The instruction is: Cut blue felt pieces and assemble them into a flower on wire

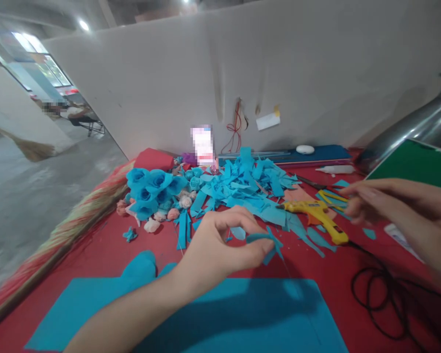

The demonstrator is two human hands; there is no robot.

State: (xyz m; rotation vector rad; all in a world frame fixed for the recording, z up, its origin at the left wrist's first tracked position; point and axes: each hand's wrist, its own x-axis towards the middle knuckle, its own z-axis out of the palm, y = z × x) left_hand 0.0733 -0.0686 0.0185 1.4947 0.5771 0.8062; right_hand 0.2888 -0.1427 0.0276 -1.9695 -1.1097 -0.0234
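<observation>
My left hand (pixel 230 240) is closed in a pinch, thumb against index finger. It holds a piece of blue crepe paper (pixel 270 247), with a thin strand trailing down from it. My right hand (pixel 382 201) hovers over the right side, its fingers curled and slightly blurred. Close by its fingertips are slim yellow handles (pixel 330 198), and I cannot tell if the hand touches them. Left of that hand, a yellow glue gun (pixel 321 215) lies on its side. Below my left forearm stretches a blue sheet (pixel 242 314).
Blue paper scraps (pixel 253 181) pile up mid-table on the red cloth (pixel 147 245). Blue paper flowers (pixel 152 186) and small pink and white ones stand left. A black cord (pixel 380 294) coils at right. A lit phone (pixel 203 144) leans against the wall; a green board (pixel 415 164) stands right.
</observation>
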